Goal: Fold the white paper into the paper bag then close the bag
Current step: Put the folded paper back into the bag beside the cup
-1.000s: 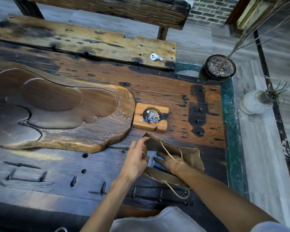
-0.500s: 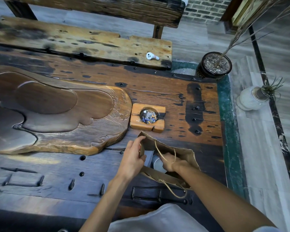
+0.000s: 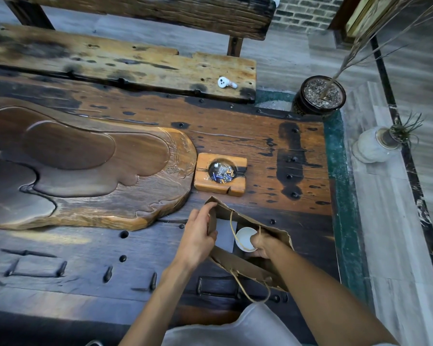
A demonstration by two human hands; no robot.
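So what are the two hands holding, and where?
The left hand pinches the paper bag by its open rim. The right hand, inside the bag, holds a small white cup by its side.

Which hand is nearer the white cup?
Right. The right hand grips the white cup inside the paper bag; the left hand holds the bag's left rim, apart from the cup.
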